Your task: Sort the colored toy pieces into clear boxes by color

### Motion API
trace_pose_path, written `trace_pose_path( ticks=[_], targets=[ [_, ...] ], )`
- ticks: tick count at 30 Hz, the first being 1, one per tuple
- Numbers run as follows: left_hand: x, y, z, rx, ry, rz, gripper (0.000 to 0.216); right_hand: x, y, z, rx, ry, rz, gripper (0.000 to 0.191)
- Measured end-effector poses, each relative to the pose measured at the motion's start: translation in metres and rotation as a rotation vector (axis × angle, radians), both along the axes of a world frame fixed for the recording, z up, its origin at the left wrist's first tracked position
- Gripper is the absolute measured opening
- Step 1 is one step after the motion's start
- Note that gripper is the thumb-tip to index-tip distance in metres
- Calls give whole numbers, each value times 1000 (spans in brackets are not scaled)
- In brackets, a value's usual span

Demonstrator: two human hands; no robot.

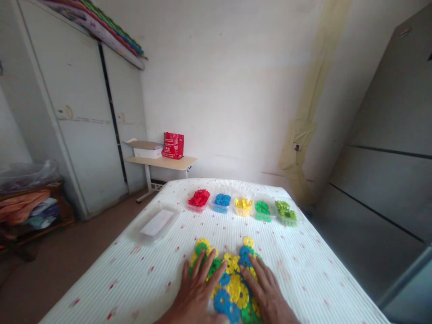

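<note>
Yellow, blue and green flower-shaped plastic discs (233, 288) lie gathered at the near edge of the table, some overlapping. My left hand (199, 283) rests on the left side of them, fingers spread and pointing forward. On the right side lies my right hand (265, 285), its fingers stretched out over blue and yellow discs. Neither hand grips a disc. The discs under both palms are hidden. A yellow disc (248, 241) sticks out at the far right of the group.
Clear tubs stand in a row across the table: red pieces (199, 198), blue discs (222, 200), yellow pieces (243, 204), green discs (262, 209) and light green pieces (285, 210). A translucent lid or tray (157, 224) lies left. Behind is a small desk (168, 163) with a red bag (173, 146).
</note>
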State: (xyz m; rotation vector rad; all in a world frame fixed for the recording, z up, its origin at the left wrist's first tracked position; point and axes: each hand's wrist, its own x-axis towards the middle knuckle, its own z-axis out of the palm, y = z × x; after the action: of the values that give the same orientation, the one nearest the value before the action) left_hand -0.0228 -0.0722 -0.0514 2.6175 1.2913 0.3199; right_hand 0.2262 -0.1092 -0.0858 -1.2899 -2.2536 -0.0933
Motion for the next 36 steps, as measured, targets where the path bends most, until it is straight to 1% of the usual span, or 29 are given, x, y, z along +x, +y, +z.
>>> trace_pose_path(
  ticks=[1, 2, 5, 7, 9, 11, 14, 16, 18, 21, 23, 25, 29, 31, 33, 36],
  targets=[
    [8, 4, 2, 17, -20, 37, 92, -4, 8, 5, 19, 1, 10, 83],
    [15, 9, 4, 41, -48, 80, 88, -9, 16, 11, 35, 15, 4, 82],
    [29, 30, 7, 150, -166, 183, 73, -21, 47, 25, 47, 103, -68, 69],
    [30, 44, 6, 214, -245, 231, 68, -26, 66, 31, 34, 189, -138, 62],
    [27, 53, 7, 271, -316, 222, 66, -26, 79, 35, 27, 314, -214, 55],
    [21, 55, 9, 319, -387, 182, 61, -23, 84, 38, -3, 484, -269, 49],
    [8, 56, 13, 335, -518, 152, 46, -11, 80, 43, -134, 765, -318, 48],
    [-2, 59, 14, 297, -619, 181, 33, -2, 75, 47, -216, 882, -342, 49],
    [-14, 67, 11, 213, -722, 273, 24, 7, 72, 51, -252, 921, -360, 49],
    [-27, 79, 4, 83, -816, 439, 21, 12, 71, 54, -288, 939, -368, 46],
    [-32, 85, 0, 52, -835, 491, 23, 11, 70, 55, -330, 929, -338, 43],
    [-33, 87, -3, 50, -846, 502, 23, 9, 69, 54, -336, 864, -292, 40],
    [-30, 86, -3, 44, -854, 490, 21, 5, 68, 52, -237, 612, -176, 36],
    [-30, 85, -3, 36, -854, 489, 21, 5, 69, 49, -214, 495, -130, 35],
    [-30, 85, -3, 31, -849, 491, 22, 7, 71, 47, -217, 430, -117, 37],
    [-30, 85, -4, 24, -841, 486, 22, 8, 73, 45, -243, 419, -125, 38]
  ],
)
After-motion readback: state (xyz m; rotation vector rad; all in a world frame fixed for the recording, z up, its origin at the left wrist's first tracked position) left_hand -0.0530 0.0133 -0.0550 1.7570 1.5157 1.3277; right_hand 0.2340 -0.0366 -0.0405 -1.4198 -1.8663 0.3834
